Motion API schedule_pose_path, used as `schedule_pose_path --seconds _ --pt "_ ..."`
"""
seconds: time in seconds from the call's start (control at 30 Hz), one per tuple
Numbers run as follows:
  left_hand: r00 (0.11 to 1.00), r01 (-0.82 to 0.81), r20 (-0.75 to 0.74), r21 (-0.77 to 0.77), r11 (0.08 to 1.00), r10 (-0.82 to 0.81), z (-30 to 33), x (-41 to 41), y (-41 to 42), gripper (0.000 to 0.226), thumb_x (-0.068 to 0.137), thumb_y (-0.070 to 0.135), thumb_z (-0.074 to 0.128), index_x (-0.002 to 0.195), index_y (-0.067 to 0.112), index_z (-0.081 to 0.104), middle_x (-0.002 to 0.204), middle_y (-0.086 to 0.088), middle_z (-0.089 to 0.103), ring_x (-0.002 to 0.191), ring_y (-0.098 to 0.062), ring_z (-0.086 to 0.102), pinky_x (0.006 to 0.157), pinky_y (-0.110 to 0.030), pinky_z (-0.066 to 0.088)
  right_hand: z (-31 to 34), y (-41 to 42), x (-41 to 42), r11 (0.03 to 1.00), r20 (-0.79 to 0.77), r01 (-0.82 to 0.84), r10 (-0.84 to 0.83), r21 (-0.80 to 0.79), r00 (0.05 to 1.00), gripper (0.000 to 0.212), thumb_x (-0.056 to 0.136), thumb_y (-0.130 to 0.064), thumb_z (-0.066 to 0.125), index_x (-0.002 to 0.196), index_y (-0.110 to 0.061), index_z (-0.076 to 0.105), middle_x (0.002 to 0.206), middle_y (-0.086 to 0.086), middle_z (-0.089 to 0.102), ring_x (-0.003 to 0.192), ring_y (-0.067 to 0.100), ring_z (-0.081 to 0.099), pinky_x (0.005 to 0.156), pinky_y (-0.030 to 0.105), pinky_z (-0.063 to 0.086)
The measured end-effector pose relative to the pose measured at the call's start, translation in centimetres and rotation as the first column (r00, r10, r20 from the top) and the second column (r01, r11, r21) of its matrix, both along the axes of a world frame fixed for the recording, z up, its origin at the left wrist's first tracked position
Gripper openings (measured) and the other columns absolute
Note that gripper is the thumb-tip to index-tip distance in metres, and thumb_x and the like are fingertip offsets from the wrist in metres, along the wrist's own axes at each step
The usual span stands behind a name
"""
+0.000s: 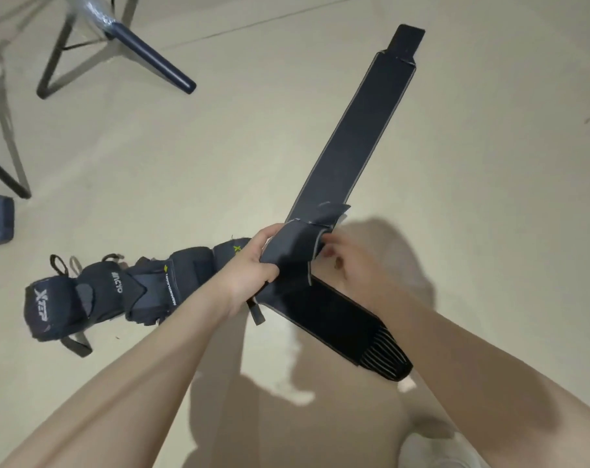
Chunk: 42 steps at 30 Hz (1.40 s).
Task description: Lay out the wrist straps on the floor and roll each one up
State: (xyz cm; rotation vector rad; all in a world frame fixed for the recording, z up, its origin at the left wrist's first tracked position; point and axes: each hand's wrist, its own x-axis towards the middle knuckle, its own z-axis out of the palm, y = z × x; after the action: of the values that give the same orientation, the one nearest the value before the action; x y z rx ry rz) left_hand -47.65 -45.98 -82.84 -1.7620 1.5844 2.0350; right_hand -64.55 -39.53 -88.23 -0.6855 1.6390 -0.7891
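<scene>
Two bare arms reach in from the bottom of the view. No sleeves show on them, from the elbows down to the wrists. The left hand [253, 261] has no glove, no ring and no watch that can be seen. The right hand [349, 261] is blurry, so its fingers are hard to make out, but it looks bare too. At the bottom edge, between the arms, there is a bit of light, pale cloth [435, 450], too cut off to tell what it is.
</scene>
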Motion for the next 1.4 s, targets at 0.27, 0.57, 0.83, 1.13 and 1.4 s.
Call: schedule_pose_path --seconds 0.27,0.57,0.83,1.13,1.4 --pt "0.997 0.072 0.009 0.078 0.994 -0.073 -0.2 0.3 1.4 0.043 0.087 0.003 0.045 0.122 0.029 0.047 0.096 -0.007 0.064 0.079 -0.021 0.061 0.064 -0.024 0.047 1.8 -1.0 -1.7 0.975 0.069 0.201 -0.207 0.094 0.976 0.013 0.092 -0.008 0.049 0.095 -0.015 0.059 0.079 0.001 0.051 0.065 0.013 0.046 0.053 0.020 0.035" --pt "0.986 0.062 -0.158 0.054 0.997 -0.053 -1.4 2.4 3.9 0.019 0.093 0.005 0.055 0.109 0.011 0.063 0.097 0.003 0.072 0.085 -0.006 0.066 0.066 -0.010 0.047 -0.2 -6.0 0.9 0.942 -0.129 0.298 -0.280 0.154 0.951 0.021 0.091 -0.002 0.037 0.106 -0.013 0.045 0.093 0.004 0.050 0.065 0.018 0.057 0.065 0.026 0.050" --pt "0.991 -0.135 0.021 0.169 0.976 0.133 -1.8 0.6 1.7 0.018 0.098 0.027 0.042 0.112 0.023 0.053 0.108 -0.005 0.067 0.096 -0.025 0.067 0.081 -0.049 0.056 -2.2 -5.0 0.8 0.948 -0.709 -0.221 0.319 0.230 0.629 0.033 0.088 -0.034 0.055 0.120 -0.026 0.052 0.111 0.010 0.052 0.106 0.030 0.049 0.081 0.036 0.044" --pt "0.961 0.226 0.150 0.059 0.972 -0.233 -2.8 -3.4 1.8 0.032 0.095 0.017 0.051 0.126 0.015 0.044 0.101 -0.006 0.066 0.081 -0.019 0.066 0.066 -0.030 0.057 -1.9 -5.6 -6.4 0.942 -0.744 -0.189 0.335 0.277 0.578 0.058 0.086 -0.036 0.064 0.138 -0.028 0.039 0.151 0.007 0.023 0.139 0.025 0.017 0.105 0.040 0.025" --pt "0.907 0.407 0.295 -0.426 0.808 -0.301 -6.5 -7.8 0.2 0.065 0.091 0.023 0.050 0.148 0.019 0.019 0.145 -0.006 0.036 0.127 -0.026 0.041 0.102 -0.045 0.040 -1.8 -6.4 -7.0 0.999 -0.561 0.044 -0.036 0.001 0.827 0.011 0.087 -0.026 0.063 0.079 -0.023 0.055 0.149 0.003 0.036 0.140 0.021 0.025 0.107 0.039 0.031"
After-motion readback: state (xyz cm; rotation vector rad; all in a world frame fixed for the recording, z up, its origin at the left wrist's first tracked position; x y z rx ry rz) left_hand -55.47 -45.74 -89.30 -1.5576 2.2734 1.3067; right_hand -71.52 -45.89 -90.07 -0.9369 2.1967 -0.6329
